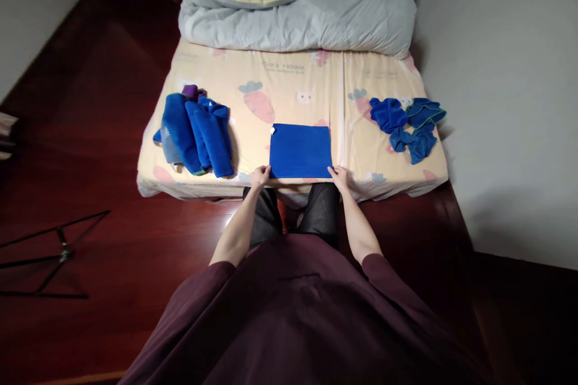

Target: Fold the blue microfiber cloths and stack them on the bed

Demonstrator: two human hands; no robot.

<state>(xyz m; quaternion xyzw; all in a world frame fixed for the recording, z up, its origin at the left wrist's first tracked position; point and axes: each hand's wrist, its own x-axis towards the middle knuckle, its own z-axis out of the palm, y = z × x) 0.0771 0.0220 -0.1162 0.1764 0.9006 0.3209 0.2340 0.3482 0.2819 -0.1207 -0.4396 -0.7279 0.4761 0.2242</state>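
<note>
In the head view, a blue cloth (300, 151) lies flat, smooth and rectangular at the centre of the frame on a carrot-print sheet (289, 87), a white tag (273, 130) at its upper-left corner, its lower corners pinched between thumb and fingers by the left hand (261, 177) and right hand (339, 177).

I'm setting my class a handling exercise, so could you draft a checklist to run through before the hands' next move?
1. Left hand at the near left corner of the flat blue cloth: ok.
2. Right hand at its near right corner: ok.
3. Cloth apart from the heaped blue cloths and the crumpled blue cloths: ok, carrot-print sheet shows on both sides.
4. White tag out of sight: not ok, it shows at the far left corner.
5. Underside smooth: cannot tell, it is hidden.
</note>
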